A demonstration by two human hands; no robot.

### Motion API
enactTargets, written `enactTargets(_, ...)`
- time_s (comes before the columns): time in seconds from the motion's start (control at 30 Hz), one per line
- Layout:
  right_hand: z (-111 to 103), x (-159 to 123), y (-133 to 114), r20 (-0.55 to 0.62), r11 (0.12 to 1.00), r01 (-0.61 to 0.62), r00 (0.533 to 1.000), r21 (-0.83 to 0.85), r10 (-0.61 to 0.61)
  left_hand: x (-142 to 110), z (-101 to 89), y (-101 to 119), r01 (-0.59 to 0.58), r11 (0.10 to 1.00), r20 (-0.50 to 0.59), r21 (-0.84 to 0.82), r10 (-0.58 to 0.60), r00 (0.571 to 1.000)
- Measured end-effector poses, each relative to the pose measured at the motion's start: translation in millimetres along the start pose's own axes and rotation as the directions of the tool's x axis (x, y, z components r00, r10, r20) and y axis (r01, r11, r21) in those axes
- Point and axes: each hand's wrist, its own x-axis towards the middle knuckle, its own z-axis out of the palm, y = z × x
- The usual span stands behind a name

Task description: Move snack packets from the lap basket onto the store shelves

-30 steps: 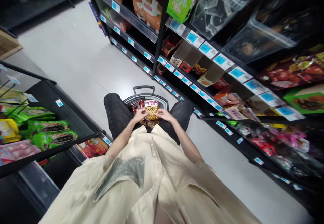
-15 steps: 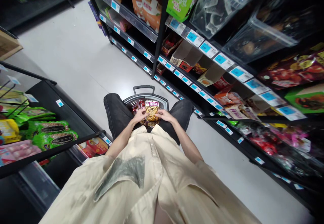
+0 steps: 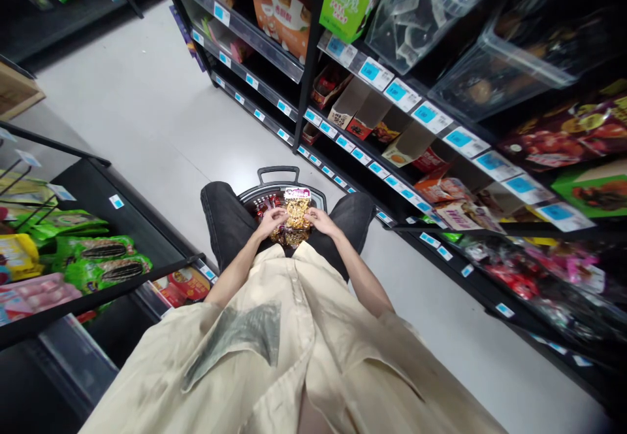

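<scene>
Between my knees stands a dark shopping basket (image 3: 313, 190) with a grey rim and a raised handle. Over it I hold a gold snack packet (image 3: 296, 210) whose top band is white and purple. My left hand (image 3: 272, 223) is closed on the packet's left side. On its right side, the fingers of my right hand (image 3: 320, 219) pinch the edge. Red shiny packets (image 3: 264, 205) lie in the basket beside my left hand. More gold wrapping shows below the held packet, partly hidden by my hands and shirt.
Black shelving (image 3: 300, 120) with blue price labels runs along the right, holding boxes, clear plastic bins (image 3: 411, 16) and snack bags. At left, a low rack carries green bags (image 3: 100, 257). Grey floor (image 3: 142, 94) stretches ahead between the shelves.
The gold packet's top has tilted and shifted slightly up and right, its purple band now looking narrower. Both hands remain on it, hardly moved.
</scene>
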Motion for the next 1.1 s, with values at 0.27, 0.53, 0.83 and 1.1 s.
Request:
enactTargets(0.27, -3.7, 5.2, 8.4, -0.104, 0.999, 0.014, 0.995, 0.033, -0.01, 1.4, -1.9, -11.0, 0.039, 0.999, 0.091, -0.008, -0.038, 0.995)
enactTargets(0.53, -5.1, 5.6, 11.1, -0.119, 0.999, 0.013, 0.993, 0.029, -0.009, 3.0, -5.5, -18.6, 0.027, 1.0, 0.118, 0.003, -0.027, 0.993)
enactTargets(0.83, -1.1, 4.4, 4.3, -0.107, 0.997, -0.012, 0.994, 0.071, 0.019, 3.8, -4.3, -17.2, -0.06, 0.994, 0.095, 0.095, 0.051, 0.994)
enactTargets(1.1, 2.4, -3.3, -8.6, 0.026, 0.997, 0.07, 0.997, 0.029, -0.071, -7.9, 37.9, -7.2, -0.068, 0.994, 0.162, 0.082, 0.054, 0.985)
